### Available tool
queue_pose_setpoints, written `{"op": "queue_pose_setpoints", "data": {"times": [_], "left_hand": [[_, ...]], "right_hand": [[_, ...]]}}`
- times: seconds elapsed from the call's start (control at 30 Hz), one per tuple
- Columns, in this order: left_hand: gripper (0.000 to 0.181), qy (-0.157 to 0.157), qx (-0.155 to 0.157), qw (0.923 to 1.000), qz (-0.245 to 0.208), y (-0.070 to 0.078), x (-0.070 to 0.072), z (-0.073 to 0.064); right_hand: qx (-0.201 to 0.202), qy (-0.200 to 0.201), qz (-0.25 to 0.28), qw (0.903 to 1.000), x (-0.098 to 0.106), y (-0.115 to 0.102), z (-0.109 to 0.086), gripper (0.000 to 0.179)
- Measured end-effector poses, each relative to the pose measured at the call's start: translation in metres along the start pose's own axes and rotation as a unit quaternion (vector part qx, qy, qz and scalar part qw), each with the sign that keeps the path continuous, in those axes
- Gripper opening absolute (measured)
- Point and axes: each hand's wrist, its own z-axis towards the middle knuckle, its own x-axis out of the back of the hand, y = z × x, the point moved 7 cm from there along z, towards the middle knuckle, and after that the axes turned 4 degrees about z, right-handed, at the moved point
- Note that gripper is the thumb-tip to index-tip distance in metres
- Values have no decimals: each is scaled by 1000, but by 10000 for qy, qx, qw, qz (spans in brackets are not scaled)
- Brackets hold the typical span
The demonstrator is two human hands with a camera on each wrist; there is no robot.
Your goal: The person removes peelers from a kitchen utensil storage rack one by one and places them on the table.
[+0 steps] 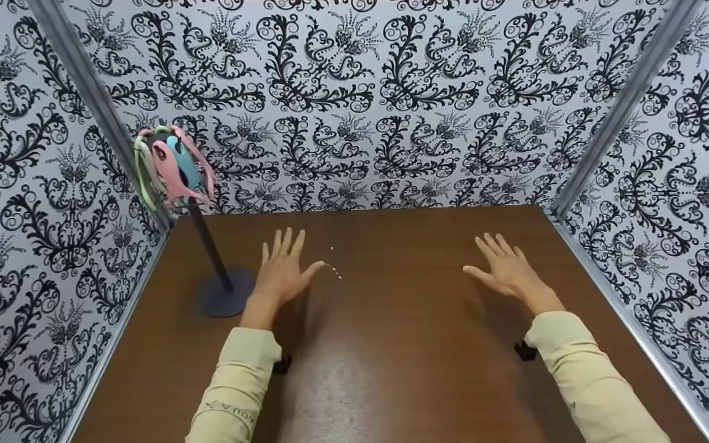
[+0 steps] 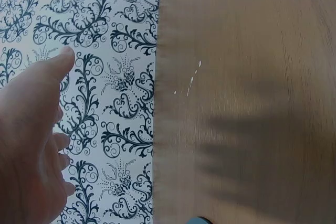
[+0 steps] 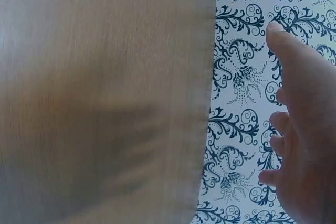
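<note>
My left hand [image 1: 280, 274] hovers above the brown tabletop with fingers straight and thumb spread; nothing is in it. Beside it on the left stands a dark upright stand [image 1: 210, 249] on a round base [image 1: 219, 301]. Looped, strap-like items in pink [image 1: 170, 169], light blue [image 1: 188, 169] and green [image 1: 141, 161] hang from its top; their exact kind is unclear. Over the right part of the table, my right hand [image 1: 508, 271] is also held out empty, its thumb pointing inward. Both wrist views show the hands, left [image 2: 37, 129] and right [image 3: 307, 124], raised off the surface.
A wooden tabletop [image 1: 391, 320] lies below both hands and carries their shadows. Small white marks [image 1: 337, 272] show near the left thumb. Patterned walls [image 1: 354, 123] enclose the back and sides, with metal posts [image 1: 631, 104] at the corners.
</note>
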Motion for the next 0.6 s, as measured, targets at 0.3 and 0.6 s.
{"op": "queue_pose_setpoints", "data": {"times": [0.3, 0.6], "left_hand": [[86, 85, 62, 9999, -17, -9, 2, -10], [78, 399, 155, 9988, -242, -12, 3, -20]], "right_hand": [[-30, 23, 136, 9999, 2, 6, -4, 86], [-56, -1, 334, 9994, -3, 10, -11, 83]]}}
